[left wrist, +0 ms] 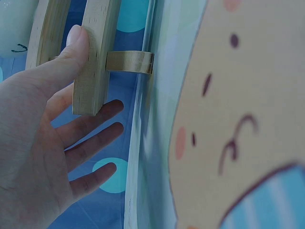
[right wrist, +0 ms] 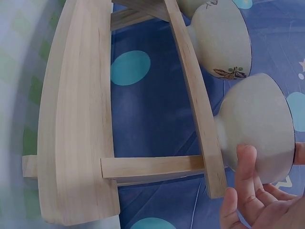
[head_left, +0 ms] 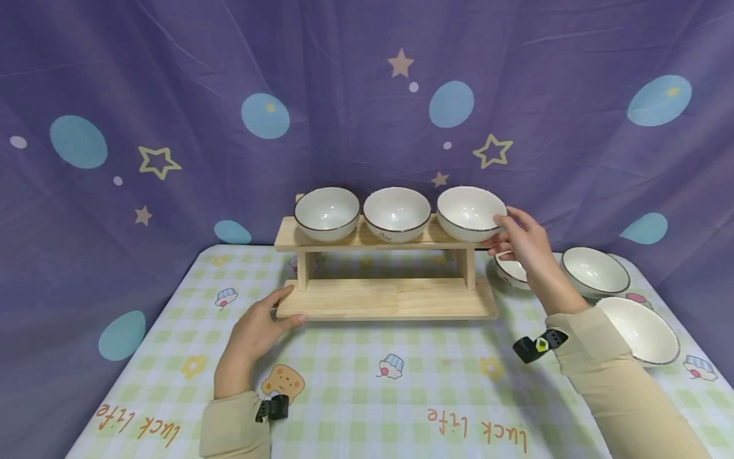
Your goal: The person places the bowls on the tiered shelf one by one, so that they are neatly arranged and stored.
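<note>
A two-tier wooden display stand (head_left: 390, 299) carries three white bowls with dark rims on its upper board: a left bowl (head_left: 327, 213), a middle bowl (head_left: 397, 213) and a right bowl (head_left: 471, 210). My right hand (head_left: 527, 245) holds the right bowl by its outer side, thumb at the rim. In the right wrist view, fingertips press the side of that bowl (right wrist: 259, 124), whose foot is at the upper board. With my left hand (head_left: 255, 331) I grip the left end of the lower board; the left wrist view has the thumb on one face and other fingers (left wrist: 93, 183) spread.
To the right of the stand are a partly hidden bowl (head_left: 512, 271), a second bowl (head_left: 596, 271) and a wide, shallower bowl (head_left: 639, 328) in front of it. A checked tablecloth (head_left: 344, 382) covers the table. Behind hangs a purple curtain (head_left: 355, 76).
</note>
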`<state>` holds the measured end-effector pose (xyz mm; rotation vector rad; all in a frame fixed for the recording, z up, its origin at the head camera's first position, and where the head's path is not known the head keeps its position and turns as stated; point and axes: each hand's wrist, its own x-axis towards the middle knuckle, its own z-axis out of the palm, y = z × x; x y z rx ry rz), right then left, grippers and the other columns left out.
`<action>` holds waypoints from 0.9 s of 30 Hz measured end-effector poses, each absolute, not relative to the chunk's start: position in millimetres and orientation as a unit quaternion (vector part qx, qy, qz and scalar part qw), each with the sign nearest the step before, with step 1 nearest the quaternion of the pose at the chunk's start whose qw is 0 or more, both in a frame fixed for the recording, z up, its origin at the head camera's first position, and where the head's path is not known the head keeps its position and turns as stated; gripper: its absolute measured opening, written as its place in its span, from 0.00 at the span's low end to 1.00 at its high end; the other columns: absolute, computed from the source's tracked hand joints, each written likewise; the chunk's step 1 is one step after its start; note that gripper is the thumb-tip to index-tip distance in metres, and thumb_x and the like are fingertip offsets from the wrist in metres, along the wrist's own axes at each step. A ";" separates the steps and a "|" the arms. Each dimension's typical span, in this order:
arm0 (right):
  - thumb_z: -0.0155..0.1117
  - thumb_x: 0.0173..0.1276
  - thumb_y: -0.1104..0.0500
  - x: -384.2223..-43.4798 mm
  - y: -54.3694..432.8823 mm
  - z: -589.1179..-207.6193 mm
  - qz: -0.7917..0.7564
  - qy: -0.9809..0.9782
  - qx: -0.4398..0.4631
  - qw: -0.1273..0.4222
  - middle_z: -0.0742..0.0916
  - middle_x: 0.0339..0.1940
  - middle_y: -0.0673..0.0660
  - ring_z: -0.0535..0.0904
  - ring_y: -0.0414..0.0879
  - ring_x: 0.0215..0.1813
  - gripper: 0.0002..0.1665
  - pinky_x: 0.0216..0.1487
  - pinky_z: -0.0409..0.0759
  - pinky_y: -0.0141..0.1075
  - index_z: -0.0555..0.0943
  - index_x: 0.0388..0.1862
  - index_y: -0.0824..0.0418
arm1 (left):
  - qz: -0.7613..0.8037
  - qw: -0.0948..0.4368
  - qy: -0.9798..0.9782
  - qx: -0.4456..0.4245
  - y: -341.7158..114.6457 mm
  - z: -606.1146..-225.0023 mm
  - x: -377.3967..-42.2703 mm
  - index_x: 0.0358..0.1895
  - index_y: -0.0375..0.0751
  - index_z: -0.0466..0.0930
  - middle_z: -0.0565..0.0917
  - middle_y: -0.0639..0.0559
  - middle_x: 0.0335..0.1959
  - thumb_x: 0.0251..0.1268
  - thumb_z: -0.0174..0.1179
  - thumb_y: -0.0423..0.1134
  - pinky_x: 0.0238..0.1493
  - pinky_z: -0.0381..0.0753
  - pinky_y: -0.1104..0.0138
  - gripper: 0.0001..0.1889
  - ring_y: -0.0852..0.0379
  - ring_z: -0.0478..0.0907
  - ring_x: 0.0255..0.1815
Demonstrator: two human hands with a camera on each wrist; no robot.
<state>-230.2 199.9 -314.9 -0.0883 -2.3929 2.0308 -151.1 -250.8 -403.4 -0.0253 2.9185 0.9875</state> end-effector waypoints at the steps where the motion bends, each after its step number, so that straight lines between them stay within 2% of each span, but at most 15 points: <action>1: 0.49 0.77 0.45 -229.8 199.8 -314.8 0.645 -0.764 -0.026 0.001 0.86 0.20 0.42 0.83 0.35 0.21 0.44 0.26 0.78 0.27 0.48 0.81 0.64 | 0.320 0.031 0.947 -0.008 -250.8 -403.3 -151.0 0.77 0.49 0.60 0.69 0.33 0.69 0.60 0.63 0.66 0.60 0.69 0.38 0.45 0.33 0.67 0.67; 8: 0.48 0.78 0.41 -225.1 202.5 -313.8 0.624 -0.781 -0.004 -0.002 0.88 0.24 0.42 0.83 0.35 0.24 0.44 0.30 0.80 0.28 0.48 0.81 0.62 | 0.320 0.029 0.947 -0.008 -250.9 -403.3 -150.7 0.77 0.49 0.60 0.69 0.33 0.70 0.61 0.63 0.64 0.60 0.69 0.38 0.45 0.33 0.67 0.68; 17: 0.48 0.79 0.40 -219.0 213.9 -317.7 0.632 -0.773 0.047 -0.009 0.89 0.32 0.44 0.85 0.38 0.28 0.44 0.33 0.81 0.29 0.47 0.82 0.61 | 0.321 0.029 0.947 -0.006 -250.5 -402.7 -150.8 0.77 0.49 0.60 0.68 0.34 0.71 0.62 0.62 0.65 0.61 0.68 0.37 0.44 0.33 0.66 0.68; 21: 0.49 0.79 0.42 -214.8 218.8 -324.3 0.614 -0.786 0.064 0.031 0.89 0.32 0.42 0.85 0.39 0.28 0.41 0.33 0.82 0.29 0.53 0.80 0.62 | 0.320 0.031 0.947 -0.006 -250.9 -402.6 -150.4 0.77 0.49 0.60 0.68 0.34 0.71 0.62 0.62 0.65 0.61 0.68 0.37 0.44 0.32 0.66 0.68; 27: 0.52 0.80 0.53 -207.4 226.9 -338.7 0.621 -0.771 0.084 0.110 0.89 0.29 0.44 0.83 0.40 0.24 0.29 0.30 0.81 0.27 0.65 0.73 0.64 | 0.316 0.033 0.948 -0.007 -250.5 -401.4 -150.0 0.77 0.48 0.60 0.66 0.33 0.72 0.61 0.62 0.65 0.62 0.67 0.37 0.45 0.31 0.65 0.69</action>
